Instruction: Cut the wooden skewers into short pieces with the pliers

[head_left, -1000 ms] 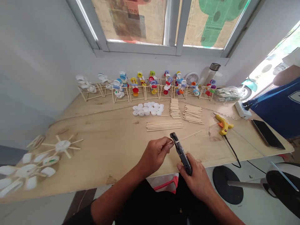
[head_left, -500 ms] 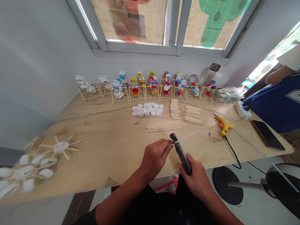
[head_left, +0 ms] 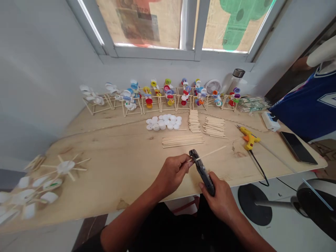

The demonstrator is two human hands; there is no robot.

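Note:
My left hand (head_left: 173, 174) is closed in a pinch on one end of a thin wooden stick (head_left: 213, 151). The stick passes across the jaws of a pair of dark pliers (head_left: 201, 169) and sticks out to the right. My right hand (head_left: 220, 194) wraps round the handles of the pliers above the table's front edge. Just beyond the hands lie a bundle of long sticks (head_left: 183, 140), two piles of short sticks (head_left: 214, 126) and a cluster of white bottle caps (head_left: 164, 122).
Stick frames with coloured cap wheels (head_left: 170, 92) line the wall. White spoked wheels (head_left: 65, 167) lie at left. A yellow glue gun (head_left: 249, 137), phone (head_left: 298, 147), power strip (head_left: 270, 121), small fan (head_left: 212, 86) and bottle (head_left: 236, 79) are at right. Another person (head_left: 309, 91) is beyond.
My hands keep nearly the same pose, with the stick still across the pliers' jaws. The view has shifted slightly, and the other person's arm at right has moved.

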